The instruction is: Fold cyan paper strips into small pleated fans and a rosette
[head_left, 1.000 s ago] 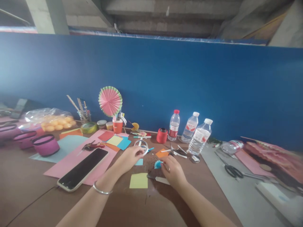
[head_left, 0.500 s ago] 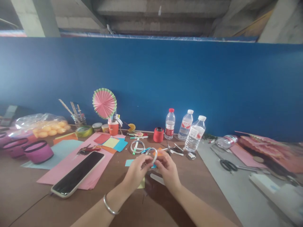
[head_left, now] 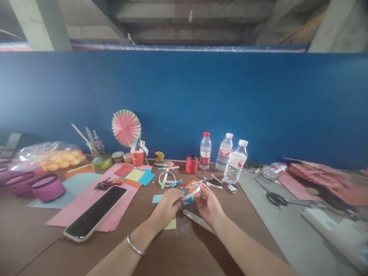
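Between my two hands, above the middle of the table, is a thin white ring point(head_left: 196, 190) that looks like a nearly used roll of tape. My left hand point(head_left: 164, 209) pinches its left side with the fingers bent around it. On the opposite side, the fingertips of my right hand point(head_left: 209, 204) close on the ring. Fingers hide part of it. Blue paper point(head_left: 189, 200) shows just behind the hands. A white strip point(head_left: 198, 220) lies beneath them, beside a yellow paper piece point(head_left: 171, 224) partly covered by my left wrist.
A phone point(head_left: 96, 214) rests on pink paper point(head_left: 61, 214) at left. Behind stand a red thread spool point(head_left: 191, 165), several water bottles point(head_left: 205, 153) and a paper fan point(head_left: 126, 128) in a red cup point(head_left: 137, 158). A clear ring point(head_left: 167, 179) and scissors point(head_left: 276, 199) lie around.
The white ring has tipped from nearly upright to a flatter slant. My right fingers have shifted up along its far side, and my left hand has turned more palm-down.
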